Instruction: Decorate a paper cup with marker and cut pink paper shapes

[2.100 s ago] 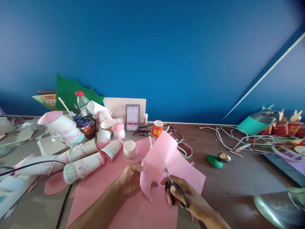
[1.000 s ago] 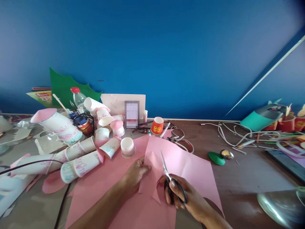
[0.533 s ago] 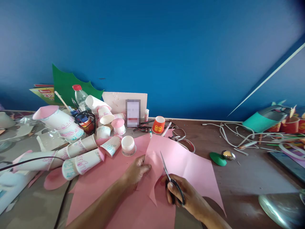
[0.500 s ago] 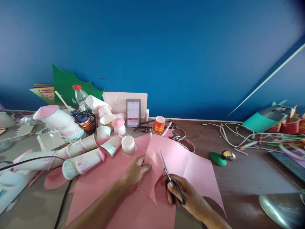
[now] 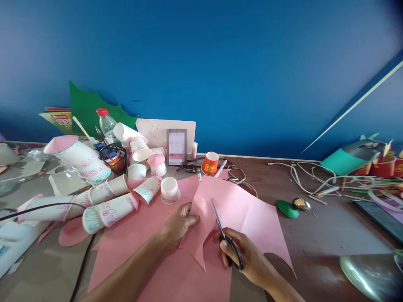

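Observation:
My left hand (image 5: 181, 224) pinches the left edge of a pink paper sheet (image 5: 239, 201), thumb on top. In my right hand (image 5: 237, 251) is a pair of black-handled scissors (image 5: 219, 222), its blades pointing up and away, at the cut in the sheet. A curved, partly cut strip of the paper hangs down between my hands to a point. Beneath lies another, larger pink sheet (image 5: 132, 251). A white paper cup (image 5: 170, 188) stands just beyond my left hand.
Decorated white cups (image 5: 110, 212) lie joined in tubes on the left, near a red-capped bottle (image 5: 106, 121). A red cup (image 5: 210, 163) stands behind the paper. White cables (image 5: 302, 178), a green paper disc (image 5: 287, 209) and a shiny metal object (image 5: 301, 204) are on the right.
Both hands keep nearly the same places. The cut strip's lower tip has shifted slightly left, and the scissors have moved very little.

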`<state>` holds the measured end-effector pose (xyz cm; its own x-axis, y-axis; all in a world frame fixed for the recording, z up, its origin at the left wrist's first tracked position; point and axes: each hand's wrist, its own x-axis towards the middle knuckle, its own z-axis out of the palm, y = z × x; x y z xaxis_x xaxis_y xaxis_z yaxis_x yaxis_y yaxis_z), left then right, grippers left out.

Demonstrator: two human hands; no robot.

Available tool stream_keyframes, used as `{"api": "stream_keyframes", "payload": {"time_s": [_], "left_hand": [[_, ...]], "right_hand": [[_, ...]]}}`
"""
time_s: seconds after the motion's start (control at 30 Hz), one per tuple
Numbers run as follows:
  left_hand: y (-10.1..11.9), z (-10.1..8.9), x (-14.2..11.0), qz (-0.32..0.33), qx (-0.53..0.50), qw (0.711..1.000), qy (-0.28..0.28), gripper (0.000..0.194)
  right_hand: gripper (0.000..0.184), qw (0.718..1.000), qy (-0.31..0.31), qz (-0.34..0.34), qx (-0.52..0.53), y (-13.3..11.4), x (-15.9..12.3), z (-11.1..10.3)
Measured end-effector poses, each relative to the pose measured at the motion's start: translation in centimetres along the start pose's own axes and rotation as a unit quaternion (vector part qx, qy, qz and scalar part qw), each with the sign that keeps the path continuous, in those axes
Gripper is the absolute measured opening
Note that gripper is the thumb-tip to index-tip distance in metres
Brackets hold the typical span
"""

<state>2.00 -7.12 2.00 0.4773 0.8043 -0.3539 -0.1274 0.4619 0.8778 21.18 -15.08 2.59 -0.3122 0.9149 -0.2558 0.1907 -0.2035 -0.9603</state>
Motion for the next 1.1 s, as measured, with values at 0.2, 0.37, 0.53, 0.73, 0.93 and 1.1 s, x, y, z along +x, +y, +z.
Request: {"api": "stream_keyframes", "payload": {"time_s": [0.2, 0.37, 0.53, 0.73, 0.93, 1.1], "left_hand": [[0.04, -0.15, 0.01, -0.003, 0.006, 1.0, 0.01, 0.02], [-0.32, -0.55, 0.28, -0.003, 0.026, 1.0, 0.015, 0.013], [-0.3, -0.52, 0.31, -0.005, 0.031, 0.999, 0.009, 0.013], [-0.12, -0.67, 0.12, 0.0, 0.048, 0.999, 0.01, 0.012], [0.05, -0.79, 0.2, 0.005, 0.06, 0.998, 0.005, 0.01], [0.07, -0.9, 0.36, 0.007, 0.092, 0.996, 0.01, 0.011]], "right_hand": [[0.046, 1.0, 0.007, 0.002, -0.012, 0.25, -0.15, -0.1], [0.041, 0.999, 0.012, -0.006, -0.046, 0.59, -0.29, -0.18], [0.041, 0.999, 0.01, -0.008, -0.038, 0.55, -0.43, -0.11], [0.041, 0.999, 0.008, -0.003, -0.038, 0.35, -0.44, -0.05], [0.042, 0.999, 0.005, -0.005, -0.039, 0.15, -0.61, -0.04], [0.041, 0.999, 0.002, -0.007, -0.036, 0.31, -0.63, -0.01]]}}
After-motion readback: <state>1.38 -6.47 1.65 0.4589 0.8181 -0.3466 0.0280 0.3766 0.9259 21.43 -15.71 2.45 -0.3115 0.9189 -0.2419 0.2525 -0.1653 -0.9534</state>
